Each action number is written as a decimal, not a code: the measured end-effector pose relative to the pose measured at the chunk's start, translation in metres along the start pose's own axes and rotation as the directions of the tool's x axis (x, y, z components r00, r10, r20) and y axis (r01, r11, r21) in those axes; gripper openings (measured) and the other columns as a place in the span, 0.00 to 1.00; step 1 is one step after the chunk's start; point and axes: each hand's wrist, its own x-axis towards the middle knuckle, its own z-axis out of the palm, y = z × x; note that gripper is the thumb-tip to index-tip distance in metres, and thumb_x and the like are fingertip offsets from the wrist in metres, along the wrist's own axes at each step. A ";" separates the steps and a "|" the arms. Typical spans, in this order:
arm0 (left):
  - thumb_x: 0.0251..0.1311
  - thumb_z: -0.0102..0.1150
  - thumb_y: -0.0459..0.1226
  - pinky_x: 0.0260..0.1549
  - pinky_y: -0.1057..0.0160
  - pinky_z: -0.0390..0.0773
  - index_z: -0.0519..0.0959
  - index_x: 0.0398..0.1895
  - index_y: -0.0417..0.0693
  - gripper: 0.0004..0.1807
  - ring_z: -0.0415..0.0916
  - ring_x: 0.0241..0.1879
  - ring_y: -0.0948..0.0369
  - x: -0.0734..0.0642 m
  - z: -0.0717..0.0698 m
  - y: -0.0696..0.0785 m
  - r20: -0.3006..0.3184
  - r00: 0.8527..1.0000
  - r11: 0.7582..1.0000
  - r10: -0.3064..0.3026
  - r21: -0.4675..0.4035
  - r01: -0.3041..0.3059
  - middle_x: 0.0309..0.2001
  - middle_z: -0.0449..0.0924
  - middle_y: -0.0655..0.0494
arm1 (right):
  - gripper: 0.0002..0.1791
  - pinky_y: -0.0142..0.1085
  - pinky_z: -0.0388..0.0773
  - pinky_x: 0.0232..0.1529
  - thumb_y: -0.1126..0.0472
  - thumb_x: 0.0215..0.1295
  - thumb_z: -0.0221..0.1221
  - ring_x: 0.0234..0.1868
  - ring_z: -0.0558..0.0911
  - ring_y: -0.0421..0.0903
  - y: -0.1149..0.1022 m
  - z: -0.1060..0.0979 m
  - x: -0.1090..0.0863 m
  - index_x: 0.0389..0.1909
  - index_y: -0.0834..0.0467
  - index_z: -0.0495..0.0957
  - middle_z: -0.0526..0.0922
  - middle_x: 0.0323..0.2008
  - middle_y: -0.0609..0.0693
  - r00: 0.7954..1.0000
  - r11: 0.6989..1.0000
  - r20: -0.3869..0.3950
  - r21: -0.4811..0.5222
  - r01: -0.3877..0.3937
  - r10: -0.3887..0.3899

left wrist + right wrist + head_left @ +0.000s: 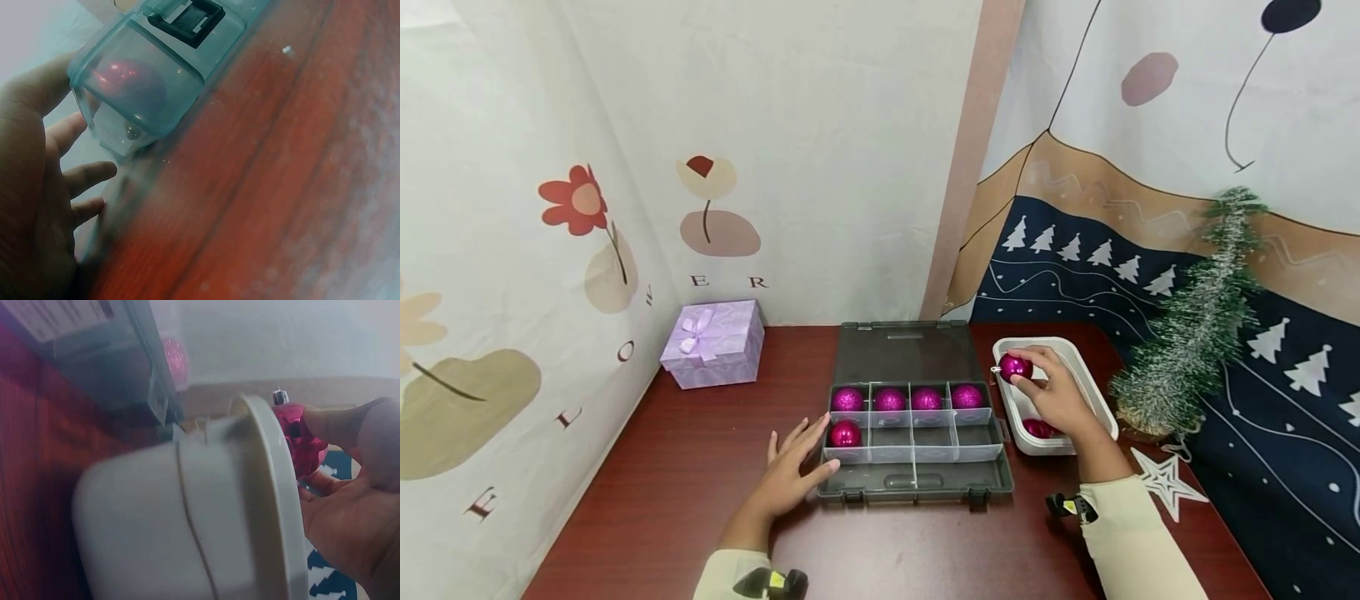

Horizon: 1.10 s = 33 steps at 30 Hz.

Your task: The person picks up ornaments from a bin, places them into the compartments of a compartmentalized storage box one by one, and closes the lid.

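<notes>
My right hand [1060, 396] pinches a shiny magenta Christmas ball [1015, 367] above the white tub [1108, 421]. The right wrist view shows this ball [303, 440] between thumb and fingers, its silver cap pointing up. More magenta balls [1038, 428] lie in the tub, partly hidden by the hand. With fingers spread, my left hand [790, 477] rests against the left side of the divided plastic box [880, 477]. Glittery magenta balls [890, 401] fill the box's back row of compartments. One shiny ball [846, 433] sits in the leftmost compartment of the middle row.
The box's dark lid [906, 354] lies folded back behind it. A lilac gift box [718, 346] stands at the back left. To the right are a small frosted Christmas tree [1198, 333] and a white star [1167, 482]. Printed cloth hangs behind the table.
</notes>
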 end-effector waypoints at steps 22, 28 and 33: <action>0.70 0.67 0.52 0.74 0.15 0.28 0.64 0.87 0.57 0.44 0.57 0.84 0.32 -0.001 0.001 0.000 -0.006 1.000 1.000 0.006 0.004 -0.006 0.83 0.69 0.45 | 0.24 0.55 0.85 0.66 0.70 0.77 0.63 0.65 0.78 0.61 -0.029 0.050 0.004 0.71 0.62 0.80 0.75 0.68 0.63 0.987 0.993 0.158 0.116 0.018 -0.037; 0.70 0.67 0.53 0.75 0.16 0.28 0.63 0.87 0.57 0.44 0.56 0.85 0.33 -0.001 0.000 0.000 0.001 1.000 1.000 -0.003 0.004 0.003 0.83 0.68 0.46 | 0.23 0.28 0.83 0.58 0.70 0.77 0.63 0.63 0.80 0.61 -0.038 0.065 0.005 0.71 0.63 0.79 0.74 0.68 0.64 0.978 0.986 0.196 0.164 0.032 -0.064; 0.70 0.67 0.53 0.75 0.16 0.28 0.63 0.87 0.58 0.44 0.56 0.85 0.33 0.000 0.000 0.000 0.003 1.000 1.000 -0.002 0.002 0.002 0.83 0.68 0.46 | 0.23 0.25 0.83 0.55 0.70 0.76 0.64 0.64 0.80 0.62 -0.044 0.078 0.005 0.69 0.63 0.80 0.75 0.67 0.65 0.968 0.982 0.221 0.171 0.077 -0.115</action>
